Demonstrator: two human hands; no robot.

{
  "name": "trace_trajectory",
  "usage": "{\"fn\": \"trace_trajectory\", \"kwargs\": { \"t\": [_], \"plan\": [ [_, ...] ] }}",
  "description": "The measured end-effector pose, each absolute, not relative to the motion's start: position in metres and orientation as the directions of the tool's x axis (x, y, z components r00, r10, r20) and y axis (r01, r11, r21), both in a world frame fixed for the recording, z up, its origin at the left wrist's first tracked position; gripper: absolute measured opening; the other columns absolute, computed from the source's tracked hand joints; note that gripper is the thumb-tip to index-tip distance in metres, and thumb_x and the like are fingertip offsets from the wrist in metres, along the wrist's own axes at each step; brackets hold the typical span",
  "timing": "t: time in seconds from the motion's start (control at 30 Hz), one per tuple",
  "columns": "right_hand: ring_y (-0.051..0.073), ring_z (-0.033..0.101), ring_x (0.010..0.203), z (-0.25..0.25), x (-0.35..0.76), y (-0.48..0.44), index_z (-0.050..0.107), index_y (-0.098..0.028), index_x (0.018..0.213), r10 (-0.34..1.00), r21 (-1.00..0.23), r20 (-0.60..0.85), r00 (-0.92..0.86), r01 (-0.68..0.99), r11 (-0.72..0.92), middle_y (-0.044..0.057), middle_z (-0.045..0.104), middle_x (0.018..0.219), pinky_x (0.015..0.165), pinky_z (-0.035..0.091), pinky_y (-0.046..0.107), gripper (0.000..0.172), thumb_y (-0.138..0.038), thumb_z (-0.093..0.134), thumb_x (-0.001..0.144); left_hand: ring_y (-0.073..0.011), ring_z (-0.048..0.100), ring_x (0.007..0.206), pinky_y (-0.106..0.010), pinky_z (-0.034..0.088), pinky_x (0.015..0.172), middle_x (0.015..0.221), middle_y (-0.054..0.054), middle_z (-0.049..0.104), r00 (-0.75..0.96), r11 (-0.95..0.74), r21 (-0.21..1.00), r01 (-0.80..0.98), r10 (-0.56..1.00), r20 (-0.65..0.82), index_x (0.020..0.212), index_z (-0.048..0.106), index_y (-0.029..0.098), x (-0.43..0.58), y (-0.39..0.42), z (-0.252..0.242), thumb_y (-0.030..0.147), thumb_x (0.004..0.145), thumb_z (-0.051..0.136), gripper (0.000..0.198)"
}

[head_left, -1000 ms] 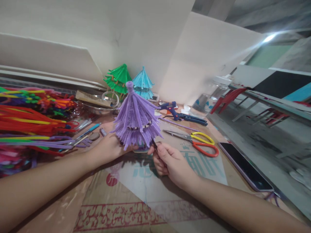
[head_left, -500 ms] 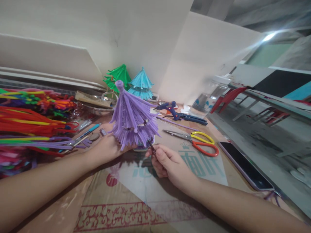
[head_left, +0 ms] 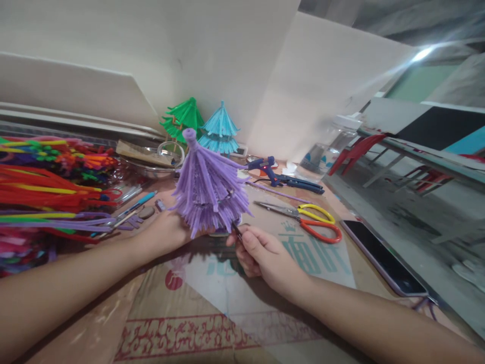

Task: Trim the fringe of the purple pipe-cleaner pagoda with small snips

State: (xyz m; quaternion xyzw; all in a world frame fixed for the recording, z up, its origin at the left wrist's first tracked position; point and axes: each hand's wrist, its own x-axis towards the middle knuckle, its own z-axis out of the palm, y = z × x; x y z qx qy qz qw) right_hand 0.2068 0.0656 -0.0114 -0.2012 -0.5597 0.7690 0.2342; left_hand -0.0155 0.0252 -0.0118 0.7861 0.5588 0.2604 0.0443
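1. Holds a purple pipe-cleaner tower [head_left: 208,187] from the left side with the left hand [head_left: 166,233], fingers curled in under the lowest fringe and partly hidden by the strands
2. Shows the tower leaning a little to the left at the middle of the cardboard-covered surface [head_left: 212,303]; cannot tell whether resting there or lifted
3. Pinches a thin dark tool [head_left: 237,231] in the right hand [head_left: 261,255], thumb and forefinger pressed together on it, tip at the tower's lower right fringe
4. Reads as fine work on the bottom tier; calls for a steady left-hand hold and a light, small touch with the tool, lest strands be dragged out of line
5. Leaves scissors [head_left: 310,218], a blue glue gun [head_left: 273,172] and a phone [head_left: 382,258] lying to the right, bundled pipe cleaners [head_left: 45,187] to the left, green [head_left: 184,117] and blue [head_left: 220,129] towers by the wall
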Motion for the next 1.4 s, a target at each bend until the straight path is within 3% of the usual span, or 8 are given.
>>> {"fn": "trace_trajectory", "kwargs": {
  "t": [0.53,0.93,1.4],
  "plan": [
    [0.005,0.020,0.041,-0.0128,0.2058,0.0668,0.055,-0.018,0.079,0.601,-0.962,-0.028,-0.799,-0.143,-0.234,-0.011,0.032,0.050,0.039,0.014,0.021,0.049,-0.065,0.069,0.076,-0.0253,0.067,0.103,-0.039,0.049,0.100,0.100,-0.006,0.077,0.177,-0.313,0.416,0.854,0.926,0.334,0.087,0.073,0.020,-0.0128,0.0225,-0.0076,0.035,0.087,0.048,0.030],
    [0.005,0.021,0.041,-0.0132,0.2065,0.0664,0.055,-0.018,0.079,0.609,-0.962,-0.026,-0.793,-0.147,-0.232,-0.011,0.032,0.050,0.039,0.015,0.021,0.048,-0.064,0.070,0.076,-0.0250,0.064,0.112,-0.038,0.045,0.106,0.110,-0.005,0.075,0.136,-0.310,0.485,0.818,0.923,0.360,0.091,0.073,0.021,-0.0096,0.0225,-0.0073,0.040,0.087,0.050,0.030],
    [0.006,0.019,0.042,-0.0119,0.2065,0.0664,0.058,-0.018,0.082,0.609,-0.956,-0.034,-0.793,-0.153,-0.252,-0.011,0.031,0.051,0.040,0.014,0.021,0.049,-0.064,0.070,0.075,-0.0249,0.066,0.103,-0.038,0.049,0.100,0.101,-0.005,0.076,0.154,-0.320,0.464,0.826,0.920,0.360,0.086,0.072,0.022,-0.0101,0.0214,-0.0075,0.039,0.087,0.050,0.028]
  ]
}}
